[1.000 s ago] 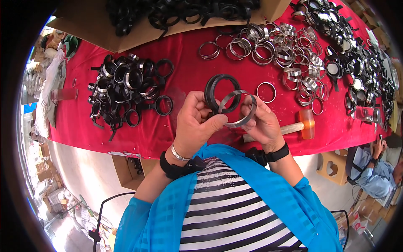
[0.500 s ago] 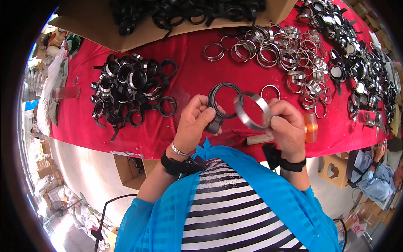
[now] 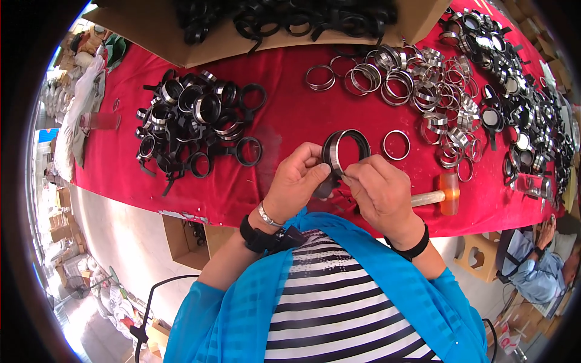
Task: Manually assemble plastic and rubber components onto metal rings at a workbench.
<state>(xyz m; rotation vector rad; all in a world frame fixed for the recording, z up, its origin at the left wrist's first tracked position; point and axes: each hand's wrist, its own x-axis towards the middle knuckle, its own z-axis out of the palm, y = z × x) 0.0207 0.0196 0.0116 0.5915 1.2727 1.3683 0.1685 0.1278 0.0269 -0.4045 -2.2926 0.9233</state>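
With the left hand [image 3: 301,181], we grip a black ring [image 3: 327,152] by its lower side. With the right hand [image 3: 384,190], we pinch a silver ring [image 3: 335,156] at its lower edge, overlapping the black ring above the red tabletop [image 3: 290,103]. Beyond lies a loose ring [image 3: 396,160]; a mallet [image 3: 448,194] lies to the right. Farther out, we find a black-ring heap [image 3: 193,118] (left), a silver-ring heap [image 3: 428,97] (right) and a cardboard box [image 3: 142,25].

Dressed in a blue open garment [image 3: 203,311] over a black-and-white striped top [image 3: 333,302], with black wristbands [image 3: 417,245] and a silvery bracelet [image 3: 266,215].
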